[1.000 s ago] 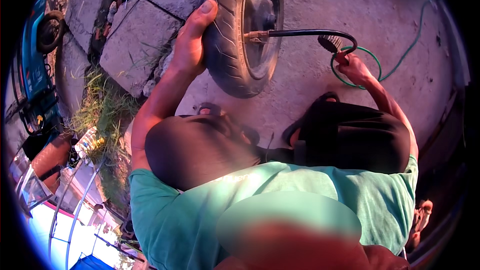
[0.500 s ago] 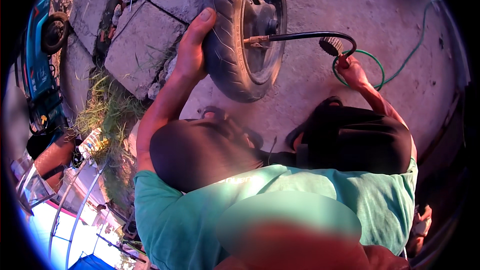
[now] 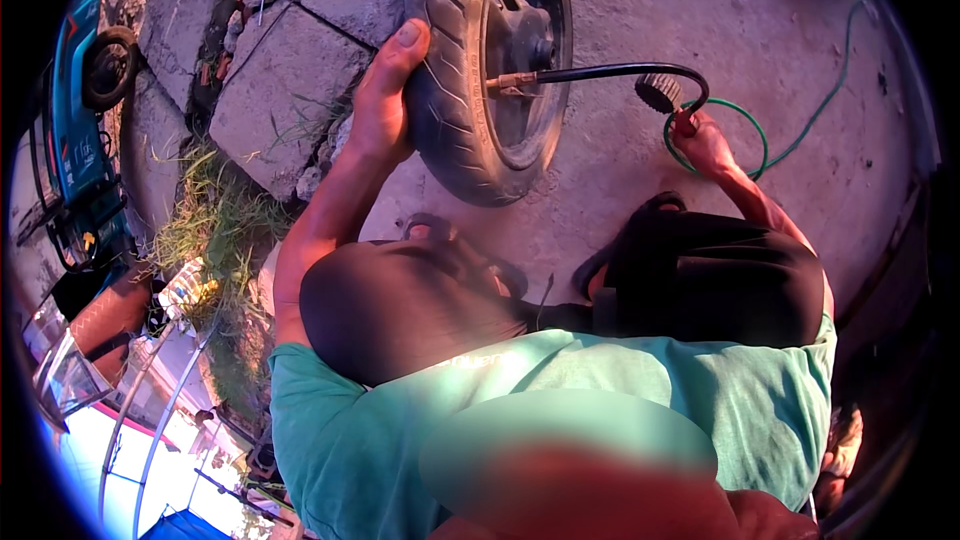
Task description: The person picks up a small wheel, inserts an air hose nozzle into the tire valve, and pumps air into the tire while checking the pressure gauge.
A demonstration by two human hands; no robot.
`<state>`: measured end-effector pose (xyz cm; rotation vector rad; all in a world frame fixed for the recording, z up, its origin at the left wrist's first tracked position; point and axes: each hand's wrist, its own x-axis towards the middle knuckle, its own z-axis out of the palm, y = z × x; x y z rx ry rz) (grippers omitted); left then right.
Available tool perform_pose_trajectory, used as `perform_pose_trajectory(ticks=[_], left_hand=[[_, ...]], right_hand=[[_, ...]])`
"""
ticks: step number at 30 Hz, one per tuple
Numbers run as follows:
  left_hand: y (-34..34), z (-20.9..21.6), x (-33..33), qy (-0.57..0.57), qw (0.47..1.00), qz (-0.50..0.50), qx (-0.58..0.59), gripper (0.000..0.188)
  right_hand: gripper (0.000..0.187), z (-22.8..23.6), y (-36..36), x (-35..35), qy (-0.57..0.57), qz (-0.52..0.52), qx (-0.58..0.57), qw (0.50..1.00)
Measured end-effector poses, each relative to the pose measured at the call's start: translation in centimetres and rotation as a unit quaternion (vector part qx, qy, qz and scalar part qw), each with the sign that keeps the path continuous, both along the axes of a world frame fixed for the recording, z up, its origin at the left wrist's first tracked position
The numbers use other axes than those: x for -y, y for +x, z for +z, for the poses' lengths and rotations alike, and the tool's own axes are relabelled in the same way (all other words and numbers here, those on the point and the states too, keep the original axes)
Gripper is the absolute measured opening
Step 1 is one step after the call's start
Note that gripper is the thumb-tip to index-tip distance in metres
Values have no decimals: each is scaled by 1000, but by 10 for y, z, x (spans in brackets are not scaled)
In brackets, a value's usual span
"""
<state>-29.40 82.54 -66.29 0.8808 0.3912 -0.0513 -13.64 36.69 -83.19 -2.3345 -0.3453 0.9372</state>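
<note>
A small black wheel point(image 3: 490, 60) stands upright on the concrete ground point(image 3: 620, 200) at the far middle. The left hand point(image 3: 385, 100) clasps its tyre tread from the left, fingers curled over the rubber. The right hand point(image 3: 705, 140), to the right, is closed around an air gun with a gauge point(image 3: 658, 92), whose black hose point(image 3: 600, 72) reaches the wheel's valve. A green hose point(image 3: 800, 140) loops behind.
</note>
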Motion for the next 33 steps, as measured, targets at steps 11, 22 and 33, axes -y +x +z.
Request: perform_pose_trajectory(ticks=[11, 22, 33], left_hand=[[-1, -10, -4, 65, 998, 5, -22, 73], [-1, -2, -3, -10, 1000, 3, -4, 27], [0, -4, 0, -3, 999, 38, -24, 22]], right_hand=[[29, 4, -2, -4, 4, -5, -2, 1000], [37, 2, 0, -2, -31, 13, -18, 999], [40, 4, 2, -2, -40, 22, -23, 999]])
